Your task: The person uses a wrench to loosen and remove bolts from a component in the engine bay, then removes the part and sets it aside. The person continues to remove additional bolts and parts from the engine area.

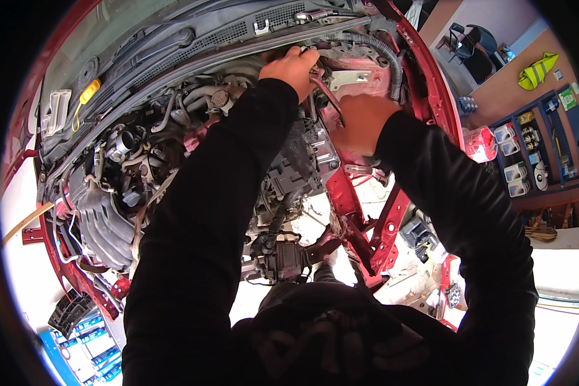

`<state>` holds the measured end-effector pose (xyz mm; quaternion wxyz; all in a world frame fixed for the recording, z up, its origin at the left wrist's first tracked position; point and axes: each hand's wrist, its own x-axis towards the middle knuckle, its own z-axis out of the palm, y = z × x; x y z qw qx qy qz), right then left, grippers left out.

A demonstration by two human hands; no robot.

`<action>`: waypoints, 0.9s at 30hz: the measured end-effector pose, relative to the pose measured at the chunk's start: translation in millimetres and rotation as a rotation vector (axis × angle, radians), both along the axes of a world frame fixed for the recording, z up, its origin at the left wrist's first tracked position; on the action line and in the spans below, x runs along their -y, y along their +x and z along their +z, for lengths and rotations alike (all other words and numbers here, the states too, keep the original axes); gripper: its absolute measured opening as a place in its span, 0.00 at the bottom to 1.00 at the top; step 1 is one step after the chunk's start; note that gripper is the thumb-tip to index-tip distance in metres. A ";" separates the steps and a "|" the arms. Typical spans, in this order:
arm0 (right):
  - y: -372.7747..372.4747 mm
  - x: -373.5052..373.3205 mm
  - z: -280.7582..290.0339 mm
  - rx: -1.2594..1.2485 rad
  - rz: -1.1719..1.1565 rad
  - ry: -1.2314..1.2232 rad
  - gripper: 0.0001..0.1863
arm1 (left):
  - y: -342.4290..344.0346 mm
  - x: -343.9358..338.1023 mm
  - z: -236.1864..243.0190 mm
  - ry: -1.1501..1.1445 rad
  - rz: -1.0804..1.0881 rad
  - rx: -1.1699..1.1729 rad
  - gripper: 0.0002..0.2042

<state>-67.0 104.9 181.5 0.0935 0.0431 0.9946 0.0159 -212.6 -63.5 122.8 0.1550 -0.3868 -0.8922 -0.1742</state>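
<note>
In the open engine bay of a red car, my left hand (292, 69) is closed at the back, its fingers curled over the upper end of a slim, reddish-brown bar or hose (329, 94). My right hand (363, 123), smeared by motion, is closed around the lower end of that piece. Whether it is a tool handle or a hose, I cannot tell. Just beyond my hands are the pinkish inner fender panel (360, 78) and a ribbed black conduit (385, 53). My left arm crosses above the engine (220, 98) and hides part of it.
A yellow-handled tool (89, 93) lies on the cowl at the left. The grey intake manifold (103, 222) sits below it. Red frame rails (388, 235) and loose parts (420, 237) are at the lower right. A shelf with bottles (516, 179) stands at the far right.
</note>
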 end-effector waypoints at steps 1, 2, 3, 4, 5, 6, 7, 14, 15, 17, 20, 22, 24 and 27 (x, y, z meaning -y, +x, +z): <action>0.1 2.1 5.5 0.034 0.063 -0.052 0.22 | -0.8 0.7 1.7 -0.014 -0.023 0.035 0.20; -3.1 -1.2 14.0 0.014 -0.023 -0.047 0.19 | -1.7 0.1 3.4 -0.013 -0.016 0.051 0.19; -11.7 -8.6 12.1 -0.254 -0.140 0.183 0.17 | -1.8 0.1 4.2 -0.036 0.022 0.080 0.19; -13.5 -12.7 16.9 -0.394 -0.036 0.282 0.16 | -2.8 -0.8 5.6 -0.017 0.005 0.069 0.19; -12.3 -13.1 15.5 -0.586 0.007 0.427 0.16 | -3.1 -1.3 6.2 -0.032 -0.020 0.092 0.19; -9.7 4.0 25.8 -0.176 -0.119 0.285 0.18 | -3.8 -1.1 6.8 -0.031 0.016 0.087 0.19; 1.1 25.4 31.7 0.012 -0.081 0.141 0.23 | -3.7 -1.3 6.7 -0.021 0.026 0.063 0.19; -18.9 11.9 -7.5 -0.380 -0.153 0.233 0.16 | -1.9 5.1 6.0 -0.047 -0.069 0.059 0.20; -21.3 10.8 -8.5 -0.527 -0.096 0.505 0.12 | -0.7 5.1 5.5 -0.023 -0.046 0.065 0.20; -19.9 18.9 -7.6 -0.322 -0.119 0.239 0.18 | -1.1 3.4 6.5 0.017 -0.013 0.076 0.21; -6.5 34.6 14.2 -0.009 0.074 0.018 0.26 | -3.3 4.5 7.5 -0.009 -0.016 0.090 0.20; -7.1 28.5 20.2 -0.153 -0.012 0.056 0.24 | -5.0 4.7 7.8 -0.081 0.037 0.082 0.20; -17.8 8.6 17.7 -0.376 -0.201 0.229 0.22 | -6.0 5.1 7.3 -0.011 -0.024 0.060 0.19; -9.4 23.4 17.7 -0.130 -0.134 0.213 0.24 | -6.6 6.1 6.6 -0.018 -0.010 0.051 0.19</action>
